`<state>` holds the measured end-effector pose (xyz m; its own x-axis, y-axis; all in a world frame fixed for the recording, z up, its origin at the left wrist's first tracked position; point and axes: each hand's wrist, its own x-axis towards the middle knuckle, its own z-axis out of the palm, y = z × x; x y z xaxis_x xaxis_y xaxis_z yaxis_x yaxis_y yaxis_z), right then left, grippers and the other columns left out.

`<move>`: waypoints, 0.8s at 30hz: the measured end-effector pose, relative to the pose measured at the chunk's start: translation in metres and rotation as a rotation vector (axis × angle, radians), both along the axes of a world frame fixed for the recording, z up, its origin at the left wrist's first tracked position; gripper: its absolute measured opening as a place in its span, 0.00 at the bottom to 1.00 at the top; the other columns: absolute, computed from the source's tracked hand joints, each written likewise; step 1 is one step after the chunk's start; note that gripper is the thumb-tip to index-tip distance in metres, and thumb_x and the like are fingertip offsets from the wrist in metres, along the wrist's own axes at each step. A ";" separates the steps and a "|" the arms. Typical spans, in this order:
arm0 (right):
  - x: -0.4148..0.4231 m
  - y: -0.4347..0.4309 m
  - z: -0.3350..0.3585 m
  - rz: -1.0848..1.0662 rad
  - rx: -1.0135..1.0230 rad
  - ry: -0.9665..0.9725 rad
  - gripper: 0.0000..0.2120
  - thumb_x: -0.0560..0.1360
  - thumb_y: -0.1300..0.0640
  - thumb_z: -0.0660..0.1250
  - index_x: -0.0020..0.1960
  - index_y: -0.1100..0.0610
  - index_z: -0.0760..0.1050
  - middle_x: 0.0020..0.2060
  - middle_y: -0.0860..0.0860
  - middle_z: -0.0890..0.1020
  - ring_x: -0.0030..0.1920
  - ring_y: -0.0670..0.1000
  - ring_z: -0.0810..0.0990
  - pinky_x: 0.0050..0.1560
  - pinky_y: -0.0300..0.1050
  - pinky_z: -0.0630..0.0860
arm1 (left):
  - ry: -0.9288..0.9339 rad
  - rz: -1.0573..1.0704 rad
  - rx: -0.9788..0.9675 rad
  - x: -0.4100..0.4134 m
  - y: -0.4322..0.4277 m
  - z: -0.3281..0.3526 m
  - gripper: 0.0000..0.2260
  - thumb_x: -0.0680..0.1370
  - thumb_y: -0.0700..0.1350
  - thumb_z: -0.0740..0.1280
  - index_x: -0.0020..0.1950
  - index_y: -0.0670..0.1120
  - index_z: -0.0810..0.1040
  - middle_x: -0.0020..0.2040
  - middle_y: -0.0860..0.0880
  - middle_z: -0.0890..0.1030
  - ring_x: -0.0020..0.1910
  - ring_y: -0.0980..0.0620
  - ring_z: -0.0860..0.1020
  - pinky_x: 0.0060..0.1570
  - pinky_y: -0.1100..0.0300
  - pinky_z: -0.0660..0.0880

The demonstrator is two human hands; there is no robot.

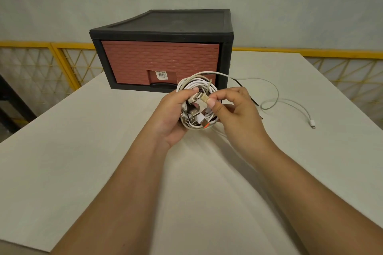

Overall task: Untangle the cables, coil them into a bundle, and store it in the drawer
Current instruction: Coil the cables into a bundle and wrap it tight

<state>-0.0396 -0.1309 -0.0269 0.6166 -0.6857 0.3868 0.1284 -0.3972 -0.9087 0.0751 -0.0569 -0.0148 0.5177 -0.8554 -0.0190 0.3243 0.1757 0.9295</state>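
Note:
A coil of white cables (198, 86) with several USB plugs is held above the table in front of the drawer. My left hand (173, 116) grips the coil from the left, thumb over the plugs. My right hand (238, 114) pinches a beige plug (204, 98) at the coil's middle between thumb and forefinger. One loose white cable (275, 97) trails off to the right across the table and ends in a small connector (312, 124). A thin black cable (240, 84) runs behind my right hand. The drawer (159, 60), brick-red front in a black case, is closed.
The white table (83, 141) spreads wide to the left and toward me. Yellow railing (68, 62) runs behind the table on both sides, and a grey wall stands behind the drawer case.

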 end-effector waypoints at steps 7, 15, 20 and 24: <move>-0.002 0.003 0.002 -0.075 -0.123 0.054 0.08 0.74 0.57 0.72 0.41 0.45 0.77 0.48 0.46 0.70 0.49 0.48 0.77 0.51 0.41 0.76 | -0.028 -0.017 0.000 -0.002 0.001 0.002 0.11 0.81 0.41 0.60 0.42 0.42 0.78 0.34 0.45 0.81 0.33 0.50 0.81 0.32 0.58 0.78; -0.001 -0.003 0.001 0.038 0.511 -0.042 0.20 0.70 0.68 0.71 0.53 0.52 0.65 0.47 0.54 0.77 0.43 0.54 0.79 0.46 0.52 0.77 | -0.202 0.047 -0.004 -0.009 -0.002 0.001 0.08 0.79 0.38 0.63 0.56 0.42 0.80 0.40 0.47 0.84 0.39 0.50 0.82 0.40 0.58 0.79; -0.004 -0.009 0.001 0.139 0.516 0.061 0.21 0.70 0.73 0.66 0.58 0.56 0.69 0.41 0.52 0.80 0.43 0.54 0.80 0.48 0.52 0.77 | -0.195 0.055 0.008 -0.015 -0.004 -0.002 0.07 0.79 0.37 0.64 0.47 0.47 0.79 0.32 0.51 0.76 0.34 0.53 0.77 0.35 0.60 0.75; -0.004 -0.011 0.003 0.090 0.359 0.120 0.20 0.71 0.70 0.70 0.57 0.54 0.70 0.43 0.52 0.83 0.43 0.52 0.82 0.50 0.51 0.79 | -0.139 0.057 -0.032 -0.019 -0.007 -0.003 0.06 0.79 0.36 0.63 0.48 0.44 0.79 0.33 0.48 0.76 0.35 0.51 0.77 0.39 0.57 0.75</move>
<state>-0.0440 -0.1418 -0.0240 0.7064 -0.7057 0.0538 0.0326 -0.0435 -0.9985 0.0561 -0.0639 -0.0178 0.5613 -0.8234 0.0832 0.1819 0.2208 0.9582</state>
